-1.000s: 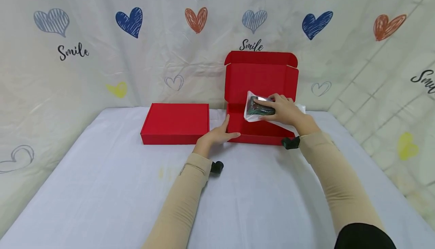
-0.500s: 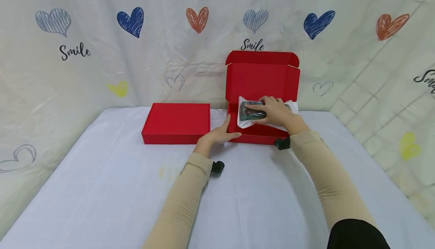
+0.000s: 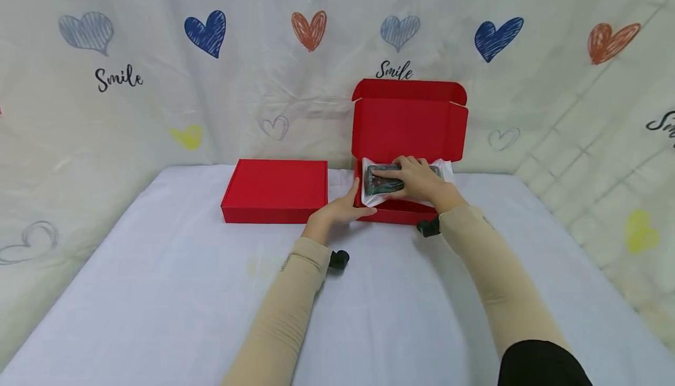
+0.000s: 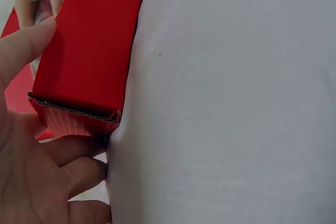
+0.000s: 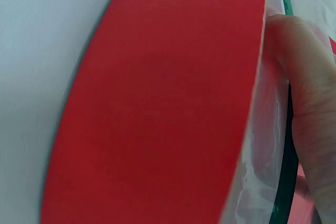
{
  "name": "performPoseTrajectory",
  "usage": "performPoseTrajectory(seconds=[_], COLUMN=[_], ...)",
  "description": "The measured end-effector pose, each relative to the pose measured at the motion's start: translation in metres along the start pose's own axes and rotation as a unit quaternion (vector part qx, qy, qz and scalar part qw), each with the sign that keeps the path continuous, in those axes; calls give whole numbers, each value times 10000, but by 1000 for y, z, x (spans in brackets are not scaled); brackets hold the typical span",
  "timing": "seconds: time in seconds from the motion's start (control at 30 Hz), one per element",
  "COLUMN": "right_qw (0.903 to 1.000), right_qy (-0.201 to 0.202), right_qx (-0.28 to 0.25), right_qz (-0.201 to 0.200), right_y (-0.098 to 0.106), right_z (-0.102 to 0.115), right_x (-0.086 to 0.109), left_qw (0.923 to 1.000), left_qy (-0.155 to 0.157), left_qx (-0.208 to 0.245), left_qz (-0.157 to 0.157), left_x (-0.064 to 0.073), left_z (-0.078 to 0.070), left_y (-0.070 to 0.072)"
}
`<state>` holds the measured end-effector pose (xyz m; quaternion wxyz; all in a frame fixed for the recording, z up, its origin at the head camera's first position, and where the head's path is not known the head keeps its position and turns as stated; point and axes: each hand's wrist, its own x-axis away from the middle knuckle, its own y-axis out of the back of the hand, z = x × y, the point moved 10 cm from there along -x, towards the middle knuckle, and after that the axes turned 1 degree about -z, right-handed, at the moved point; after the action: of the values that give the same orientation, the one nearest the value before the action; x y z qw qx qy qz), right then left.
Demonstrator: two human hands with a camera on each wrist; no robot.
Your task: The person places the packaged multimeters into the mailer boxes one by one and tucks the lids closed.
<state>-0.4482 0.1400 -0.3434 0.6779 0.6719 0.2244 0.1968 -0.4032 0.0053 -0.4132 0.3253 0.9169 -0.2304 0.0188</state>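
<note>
An open red cardboard box (image 3: pixel 398 217) stands at the back of the table with its lid (image 3: pixel 408 125) upright. At its front left corner my left hand (image 3: pixel 337 210) holds it, thumb over the front wall and fingers by the side; the left wrist view shows this corner (image 4: pixel 89 51) close up. My right hand (image 3: pixel 419 182) grips a dark, flat item in a clear plastic bag (image 3: pixel 375 187), thumb towards me and fingers across the top. The bagged item lies level within the box opening, and the hand hides its middle. In the right wrist view the thumb (image 5: pixel 307 77) presses the bag just behind the front wall.
A closed red box (image 3: pixel 279 184) sits just left of the open one, near my left hand. White cloth (image 3: pixel 369 316) covers the table. A curtain (image 3: pixel 237 93) printed with hearts hangs close behind both boxes.
My right hand has carried the bagged item left and down, from tilted above the open box to level inside its opening. The left hand stays at the box's corner.
</note>
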Motion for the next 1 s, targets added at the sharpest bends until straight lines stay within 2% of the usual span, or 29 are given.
performPoseTrajectory(seconds=[0.4,0.73,1.0], right_qw=[9999,9998,9998], right_qy=[111,88,182], right_qx=[-73,-136,-126], right_qz=[0,93,18], right_y=[-13,-20,-27], right_z=[5,1,-1], right_x=[-5,-9,-8], left_qw=[10000,9999,10000], left_qy=[-45,-99,-59], left_qx=[-46,-17,0], left_qz=[-40,-36,-52], left_x=[2,1,3], left_z=[0,-1,-4], left_y=[1,1,1])
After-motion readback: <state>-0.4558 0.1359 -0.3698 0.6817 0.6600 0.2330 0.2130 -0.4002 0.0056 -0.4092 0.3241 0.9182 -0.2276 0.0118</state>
